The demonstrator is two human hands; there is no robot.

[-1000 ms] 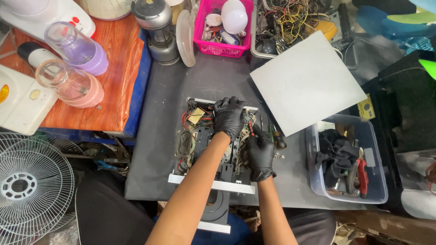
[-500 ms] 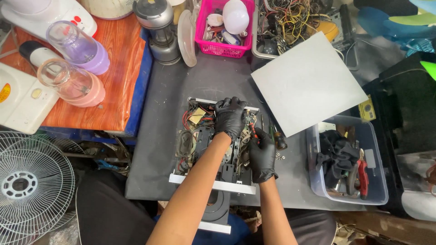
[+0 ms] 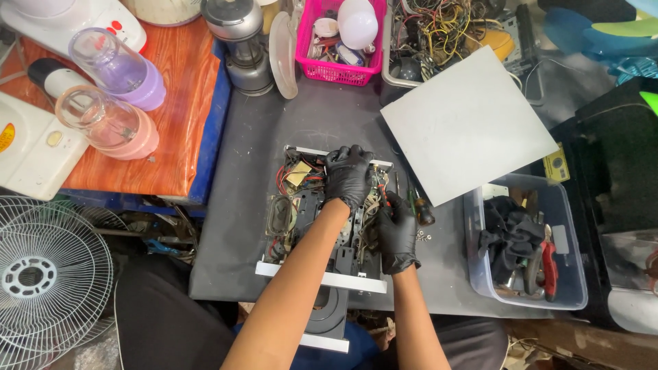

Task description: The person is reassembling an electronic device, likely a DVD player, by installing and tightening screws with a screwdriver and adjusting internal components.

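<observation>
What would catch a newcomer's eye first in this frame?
Two black-gloved hands work inside an opened device full of wires at the centre of the dark bench: the left hand presses on its far end, the right hand on its right edge. A grey flat panel lies just beyond to the right, and a bright pink basket of small parts stands at the back.

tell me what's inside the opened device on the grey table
Inside the opened device: red and pale wires, a yellowish component and black parts. The gloved left hand and right hand cover its middle and right side, so what lies beneath them is hidden.
</observation>
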